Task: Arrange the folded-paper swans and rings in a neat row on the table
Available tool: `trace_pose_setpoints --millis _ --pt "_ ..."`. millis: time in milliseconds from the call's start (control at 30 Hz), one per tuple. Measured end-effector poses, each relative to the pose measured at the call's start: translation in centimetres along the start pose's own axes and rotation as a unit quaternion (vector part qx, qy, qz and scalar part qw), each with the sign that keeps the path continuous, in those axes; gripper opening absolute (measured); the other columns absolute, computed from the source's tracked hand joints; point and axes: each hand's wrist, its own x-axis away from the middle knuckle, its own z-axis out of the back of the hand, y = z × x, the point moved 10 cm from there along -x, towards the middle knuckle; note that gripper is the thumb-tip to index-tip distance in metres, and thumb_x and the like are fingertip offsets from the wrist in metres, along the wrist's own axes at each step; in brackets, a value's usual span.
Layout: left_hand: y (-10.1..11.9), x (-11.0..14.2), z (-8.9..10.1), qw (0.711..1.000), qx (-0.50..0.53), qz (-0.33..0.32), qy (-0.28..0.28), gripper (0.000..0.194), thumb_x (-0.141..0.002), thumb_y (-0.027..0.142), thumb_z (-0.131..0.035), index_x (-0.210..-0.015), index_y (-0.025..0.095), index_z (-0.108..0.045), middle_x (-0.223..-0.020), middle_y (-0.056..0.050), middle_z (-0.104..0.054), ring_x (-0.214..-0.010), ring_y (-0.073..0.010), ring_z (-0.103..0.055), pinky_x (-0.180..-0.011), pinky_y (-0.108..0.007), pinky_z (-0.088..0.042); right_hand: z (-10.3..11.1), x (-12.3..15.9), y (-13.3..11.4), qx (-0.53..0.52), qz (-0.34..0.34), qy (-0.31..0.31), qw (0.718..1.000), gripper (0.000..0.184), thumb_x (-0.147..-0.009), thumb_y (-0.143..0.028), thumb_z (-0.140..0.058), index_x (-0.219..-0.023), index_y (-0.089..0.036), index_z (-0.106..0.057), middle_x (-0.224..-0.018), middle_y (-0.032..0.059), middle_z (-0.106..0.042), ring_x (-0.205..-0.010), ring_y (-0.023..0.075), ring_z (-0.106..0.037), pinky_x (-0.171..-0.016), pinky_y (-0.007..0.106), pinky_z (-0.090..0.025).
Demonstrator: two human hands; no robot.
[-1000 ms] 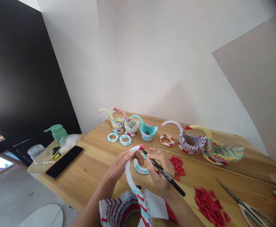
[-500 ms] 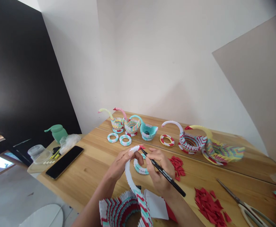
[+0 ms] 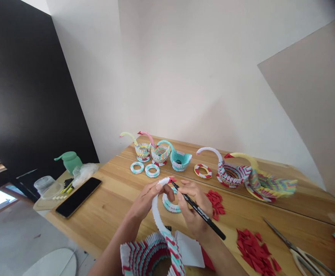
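A folded-paper swan (image 3: 157,214) stands at the front of the table, its body striped white, red and teal, its long neck white with a red beak. My left hand (image 3: 149,197) is closed around the top of the neck, just behind the head. A black marker pen (image 3: 202,213) is gripped in my right hand (image 3: 194,201), its tip at or very near the swan's head below the beak; whether it touches, I cannot tell. Behind my hands lies a white-and-teal paper ring (image 3: 170,205), partly hidden.
Several finished paper swans (image 3: 181,160) line the back, with more paper rings (image 3: 152,170). Red paper pieces (image 3: 255,251) lie in piles at right beside scissors (image 3: 290,245). A phone (image 3: 78,197) rests at the left edge. White paper (image 3: 190,251) lies under my right forearm.
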Motion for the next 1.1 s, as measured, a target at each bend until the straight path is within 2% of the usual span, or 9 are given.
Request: trace_pose_setpoints --millis 200,567,767,933,1100 --pt "-0.01 0.00 0.00 1.000 0.008 0.001 0.001 0.051 -0.091 0.052 -0.040 -0.080 0.010 -0.066 -0.078 -0.011 -0.065 -0.079 -0.0214 -0.059 -0.084 -0.035 -0.043 0.06 0.07 0.12 -0.002 0.002 0.006 1.000 0.014 -0.083 -0.010 -0.056 -0.090 -0.023 -0.057 -0.076 0.0006 -0.065 -0.089 0.0190 -0.066 -0.082 0.036 -0.053" --pt "-0.01 -0.03 -0.04 1.000 0.012 0.005 0.003 0.051 -0.090 0.053 -0.041 -0.078 0.010 -0.065 -0.077 -0.011 -0.064 -0.079 -0.0218 -0.058 -0.085 -0.036 -0.043 -0.21 0.21 0.18 0.012 0.002 0.001 1.000 0.012 -0.084 -0.012 -0.055 -0.086 -0.023 -0.058 -0.073 -0.0002 -0.066 -0.084 0.0188 -0.068 -0.083 0.036 -0.054" --pt "0.62 0.02 -0.35 0.999 0.029 -0.009 -0.010 0.046 -0.091 0.047 -0.040 -0.075 0.011 -0.063 -0.076 -0.009 -0.063 -0.076 -0.0207 -0.057 -0.086 -0.037 -0.042 0.11 -0.05 0.03 0.013 0.000 0.008 1.000 0.013 -0.083 -0.012 -0.056 -0.089 -0.023 -0.058 -0.075 0.0008 -0.067 -0.089 0.0201 -0.068 -0.082 0.036 -0.054" --pt "0.80 0.01 -0.29 0.999 0.040 -0.012 -0.004 0.043 -0.091 0.046 -0.042 -0.093 0.009 -0.065 -0.076 -0.009 -0.063 -0.077 -0.0210 -0.058 -0.087 -0.037 -0.042 0.32 -0.05 -0.12 0.009 0.006 0.015 1.000 0.015 -0.083 -0.010 -0.056 -0.088 -0.023 -0.057 -0.074 0.0002 -0.066 -0.088 0.0195 -0.067 -0.083 0.037 -0.054" --pt "0.55 0.00 -0.31 0.999 0.040 -0.010 -0.009 0.045 -0.092 0.046 -0.041 -0.076 0.010 -0.063 -0.077 -0.009 -0.063 -0.077 -0.0200 -0.057 -0.089 -0.038 -0.041 -0.06 0.24 0.03 0.013 0.008 0.003 1.000 0.015 -0.083 -0.009 -0.056 -0.086 -0.023 -0.058 -0.074 0.0001 -0.066 -0.088 0.0196 -0.068 -0.084 0.037 -0.054"
